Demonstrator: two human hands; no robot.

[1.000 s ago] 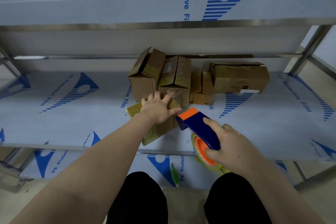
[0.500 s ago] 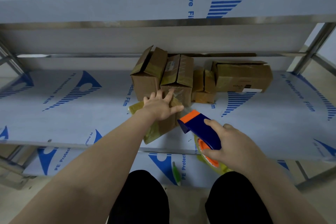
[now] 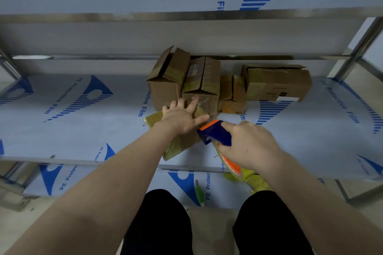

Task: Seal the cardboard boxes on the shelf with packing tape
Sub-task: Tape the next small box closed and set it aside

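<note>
Left hand (image 3: 182,119) flat, fingers spread, pressing down the small cardboard box (image 3: 178,147) at the front of the shelf (image 3: 72,130). Right hand (image 3: 250,147) grasps the blue-orange tape dispenser (image 3: 217,135), nose just beside that box's right edge. Behind: back boxes (image 3: 207,85) clustered, several flaps up. Judged: front box mid-seal, back boxes not yet done.

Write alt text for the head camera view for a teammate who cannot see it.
A person's left hand presses flat on a small taped cardboard box at the front of a film-covered shelf, while the right hand grips a blue-and-orange tape dispenser beside it. More cardboard boxes cluster behind, one with flaps open.
</note>
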